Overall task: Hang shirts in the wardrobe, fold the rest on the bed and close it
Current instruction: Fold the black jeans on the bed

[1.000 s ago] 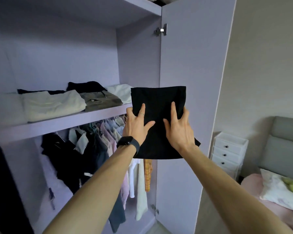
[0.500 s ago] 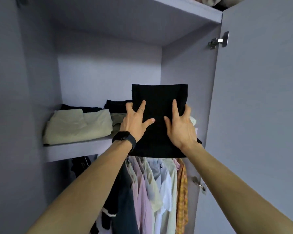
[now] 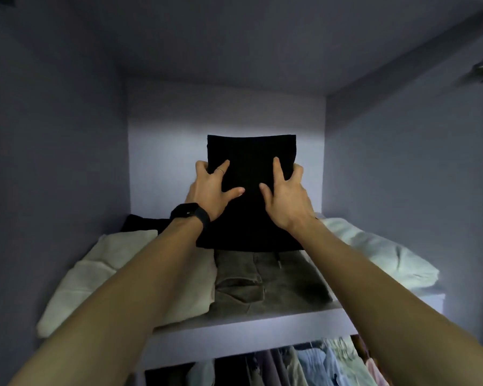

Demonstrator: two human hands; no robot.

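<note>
Black garment (image 3: 251, 154) between left hand (image 3: 213, 192) and right hand (image 3: 286, 200)

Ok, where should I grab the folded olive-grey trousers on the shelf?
Take the folded olive-grey trousers by their front edge, coming straight in from the front. The folded cream garment lies against their left, and the folded black garment held in the left hand and right hand covers their back.

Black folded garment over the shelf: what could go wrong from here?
The black folded garment is held only at its sides by the left hand and right hand; its far end could droop and unfold. Sliding it onto the olive garment may ruck that pile up.
</note>
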